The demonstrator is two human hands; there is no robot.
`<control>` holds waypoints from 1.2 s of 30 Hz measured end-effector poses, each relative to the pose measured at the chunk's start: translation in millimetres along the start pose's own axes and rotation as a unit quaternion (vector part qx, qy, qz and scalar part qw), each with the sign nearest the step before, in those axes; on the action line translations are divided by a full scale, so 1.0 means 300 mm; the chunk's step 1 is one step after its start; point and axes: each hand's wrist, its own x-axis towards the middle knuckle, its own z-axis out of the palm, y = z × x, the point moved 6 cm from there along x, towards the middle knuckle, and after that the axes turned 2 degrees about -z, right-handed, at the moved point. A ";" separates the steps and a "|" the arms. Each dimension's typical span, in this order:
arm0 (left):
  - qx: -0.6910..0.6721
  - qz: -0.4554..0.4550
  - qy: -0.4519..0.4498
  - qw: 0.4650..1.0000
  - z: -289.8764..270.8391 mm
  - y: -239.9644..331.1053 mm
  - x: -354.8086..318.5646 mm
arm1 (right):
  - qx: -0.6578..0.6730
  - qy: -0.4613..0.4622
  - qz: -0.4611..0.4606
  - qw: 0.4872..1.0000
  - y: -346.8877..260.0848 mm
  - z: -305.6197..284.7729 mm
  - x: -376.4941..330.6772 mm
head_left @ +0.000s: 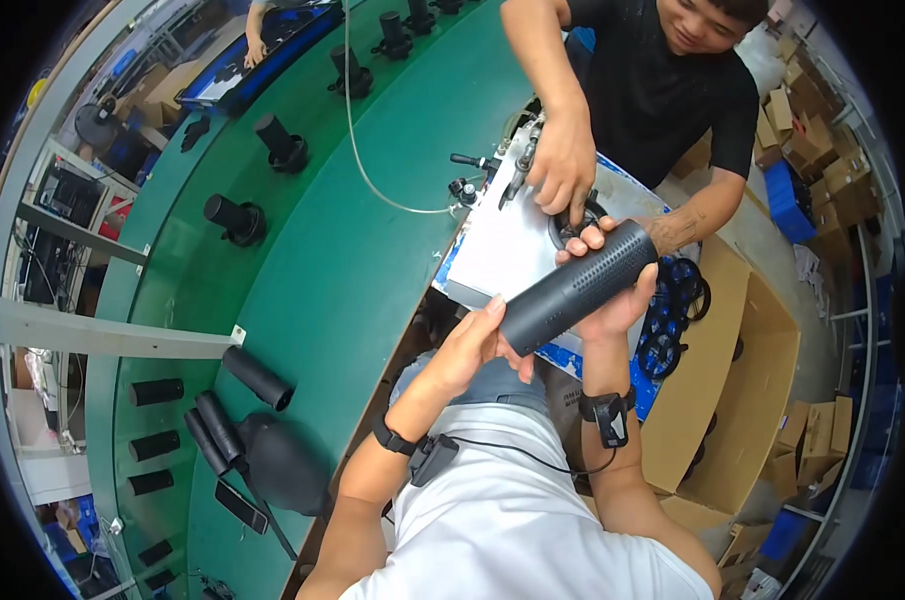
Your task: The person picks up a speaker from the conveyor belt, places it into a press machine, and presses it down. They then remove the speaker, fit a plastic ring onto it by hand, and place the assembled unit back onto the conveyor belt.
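Note:
A black perforated cylinder (pixel 581 285) is held at a slant in front of me, its surface dotted with small holes toward the far end. My left hand (pixel 476 345) grips its lower left end, thumb on top. Around the upper right end, my right hand (pixel 618 300) supports it from below, with fingertips showing over the far side. Just beyond, a co-worker's hand (pixel 565 165) reaches down to a black ring-shaped part (pixel 585 222) on a white work surface (pixel 478 262). The co-worker's other hand is hidden behind the cylinder and my right hand.
On the green bench (pixel 303 290) at left lie loose black cylinders (pixel 258 378), a dark rounded object (pixel 283 465) and a phone (pixel 241 506). Black cylinders on bases (pixel 235 220) stand along the green belt. Black ring parts (pixel 663 352) and an open cardboard box (pixel 698 400) sit at right.

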 end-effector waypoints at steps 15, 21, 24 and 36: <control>0.062 -0.011 0.041 0.997 -0.023 -0.086 -0.011 | -0.103 0.016 -0.010 0.994 -0.061 -0.055 -0.108; 0.032 -0.003 0.013 0.999 0.027 -0.104 0.010 | -0.119 0.023 -0.017 0.993 -0.108 -0.067 -0.147; 0.065 0.026 0.010 0.998 0.048 -0.076 0.025 | -0.110 0.013 -0.023 0.994 -0.128 -0.059 -0.134; 0.243 0.143 0.038 0.959 0.060 -0.018 0.017 | -0.033 -0.022 -0.035 0.999 -0.127 -0.027 -0.107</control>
